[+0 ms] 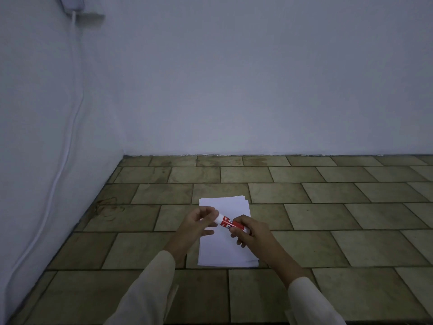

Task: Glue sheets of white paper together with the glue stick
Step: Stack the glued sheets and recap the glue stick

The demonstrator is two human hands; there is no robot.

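Currently I log: glue stick (228, 222), above the paper stack (225, 252) at my twelve o'clock, right hand (251, 233) gripping its barrel, left hand (199, 221) pinching its ten-o'clock end; gluing seemingly unstarted.

Glue stick (230, 223), white lettering on red label, partly legible "GLUE STICK"

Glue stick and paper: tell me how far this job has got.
Done: the white sheets lie stacked on the tiled floor. In hand: the right hand grips the glue stick over the stack, the left hand pinches its white end, probably the cap. Left: spreading glue and pressing sheets together; no glue shows on the top sheet.
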